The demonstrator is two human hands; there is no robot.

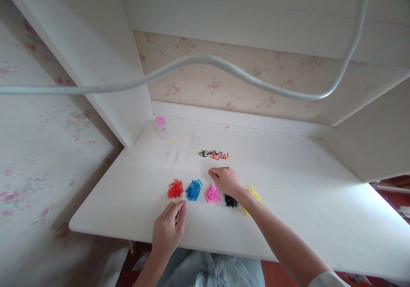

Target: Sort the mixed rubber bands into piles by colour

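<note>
Small piles of what look like little rubber bands lie in a row on the white desk: a red pile [175,189], a blue pile [194,190], a pink pile [212,194], a black pile [230,200] and a yellow pile [253,193]. Just in front of the red and blue piles is my left hand [168,226], its fingers curled together. My right hand [226,181] reaches over the black pile, fingertips pinched just behind the pink one. Its forearm partly covers the black and yellow piles. Whatever either hand holds is too small or hidden. A mixed-colour pile [214,154] lies behind.
Near the desk's back left corner stands a small clear jar [161,130] with a pink top. White side panels and a back ledge [240,118] bound the desk [307,201]. A pale cable-like tube [205,60] crosses the upper view.
</note>
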